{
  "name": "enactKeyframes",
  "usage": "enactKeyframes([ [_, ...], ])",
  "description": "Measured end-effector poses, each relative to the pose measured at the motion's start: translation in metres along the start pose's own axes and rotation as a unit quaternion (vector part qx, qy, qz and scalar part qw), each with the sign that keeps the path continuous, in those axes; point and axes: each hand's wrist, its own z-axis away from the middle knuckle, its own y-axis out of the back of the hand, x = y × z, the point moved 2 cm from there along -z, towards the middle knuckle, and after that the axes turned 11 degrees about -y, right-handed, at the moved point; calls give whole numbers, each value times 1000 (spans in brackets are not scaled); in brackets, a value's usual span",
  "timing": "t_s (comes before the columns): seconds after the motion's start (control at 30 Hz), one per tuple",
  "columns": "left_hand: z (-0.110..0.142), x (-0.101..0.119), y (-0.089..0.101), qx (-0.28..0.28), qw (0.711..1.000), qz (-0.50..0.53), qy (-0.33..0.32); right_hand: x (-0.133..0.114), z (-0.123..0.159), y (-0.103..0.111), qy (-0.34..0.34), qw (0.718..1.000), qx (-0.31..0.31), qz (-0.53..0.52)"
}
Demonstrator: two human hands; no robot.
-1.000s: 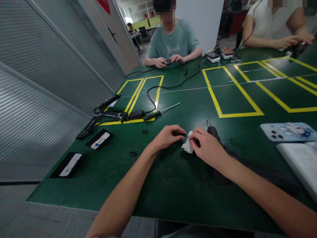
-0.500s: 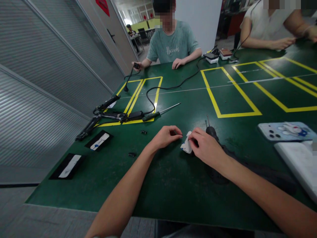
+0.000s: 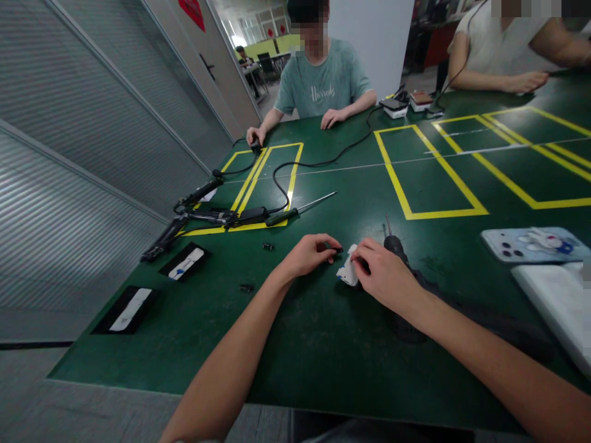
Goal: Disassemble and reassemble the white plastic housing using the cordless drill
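Observation:
My left hand [image 3: 310, 253] rests on the green table [image 3: 295, 344] with its fingers pinched round a small black part [image 3: 338, 250]. Just to its right, my right hand [image 3: 385, 274] is closed on a small white plastic piece [image 3: 347, 272], holding it against the table. A black electric screwdriver [image 3: 401, 252] lies under my right wrist, its bit pointing away from me. Two more small black parts [image 3: 268, 247] [image 3: 246, 287] lie loose to the left of my left hand.
A long screwdriver [image 3: 295, 210] and black cabled devices [image 3: 203, 215] lie at the left. Two black trays [image 3: 185, 260] [image 3: 125, 308] sit near the left edge. A phone [image 3: 535, 243] and a white pad [image 3: 558, 304] lie right. Two people sit across the table.
My hands have hardly moved; the small black part now shows at my left fingertips. The person opposite reached a hand out to the left and lowered a black item onto the table.

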Motion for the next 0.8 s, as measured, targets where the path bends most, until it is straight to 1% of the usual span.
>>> enactKeyframes([
  [0.13, 0, -1, 1, 1, 1000, 11, -8, 0, -1, 0, 1, 1000, -2, 3],
  [0.3, 1, 1, 3, -5, 1000, 23, 5, 0, 0, -1, 2, 1000, -3, 4],
  [0.53, 1, 3, 8, 6, 999, -47, -7, -1, 1, 2, 1, 1000, 2, 3],
  [0.8, 1, 4, 12, 32, 996, -77, -4, -2, -1, 2, 0, 1000, 7, 8],
])
